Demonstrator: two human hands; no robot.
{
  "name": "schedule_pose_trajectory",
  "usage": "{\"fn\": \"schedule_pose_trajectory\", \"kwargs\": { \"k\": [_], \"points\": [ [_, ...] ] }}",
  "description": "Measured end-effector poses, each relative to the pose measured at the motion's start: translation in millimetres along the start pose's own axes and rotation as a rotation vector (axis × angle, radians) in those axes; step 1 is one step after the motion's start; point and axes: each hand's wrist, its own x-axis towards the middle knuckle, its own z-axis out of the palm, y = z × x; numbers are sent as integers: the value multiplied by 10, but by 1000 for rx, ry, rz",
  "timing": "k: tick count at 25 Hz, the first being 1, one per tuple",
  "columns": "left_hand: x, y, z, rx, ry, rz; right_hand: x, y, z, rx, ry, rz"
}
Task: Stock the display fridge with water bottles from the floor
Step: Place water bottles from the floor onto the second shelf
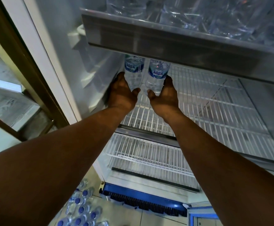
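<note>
The left hand (122, 93) gripped one water bottle (133, 70) and the right hand (164, 95) gripped another bottle (156, 75). Both stood upright, side by side, on the fridge's white wire shelf (206, 101). More bottles on the floor (82, 207) lay below

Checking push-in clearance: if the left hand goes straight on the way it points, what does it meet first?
Looks free: the left hand, gripping its bottle, has only bare wire shelf ahead. Probably the back wall next, but the upper shelf hides it; depth unclear.

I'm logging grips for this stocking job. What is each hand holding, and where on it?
The left hand grips the left water bottle round its lower body; the right hand grips the right water bottle likewise.
</note>
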Motion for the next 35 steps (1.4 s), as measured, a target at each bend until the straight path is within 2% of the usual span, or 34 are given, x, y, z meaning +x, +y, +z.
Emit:
{"fn": "schedule_pose_trajectory", "kwargs": {
  "k": [9,14,18,19,21,23,25,29,31,35],
  "points": [
    [18,-25,12,-17,-48,-22,2,53,19,-17,-15,-12],
    [-47,36,-191,158,-265,-39,-51,-26,-31,-71,-69,55],
    [-542,161,-844,154,-358,92,-297,-156,-332,-265,-194,147],
    [-716,137,-1006,121,-347,140,-426,-204,-419,-265,-184,121],
    [-1119,13,-1320,64,-283,305,-787,-296,-514,-96,-124,79],
    [-1471,-225,-1538,43,-242,432,-1219,-386,-541,19,-92,-2],
    [-1815,-574,-1751,110,-246,489,-1677,-468,-479,-60,-102,-142],
    [-2529,-1462,-2138,305,-391,401,-2646,-441,4,-303,-275,-239],
    [-2898,-1988,-2241,349,-475,320,-3122,-209,420,-394,-388,-181],
    [-3721,-3097,-2235,359,-644,66,-4183,459,1380,-464,-671,76]
  ]
}}
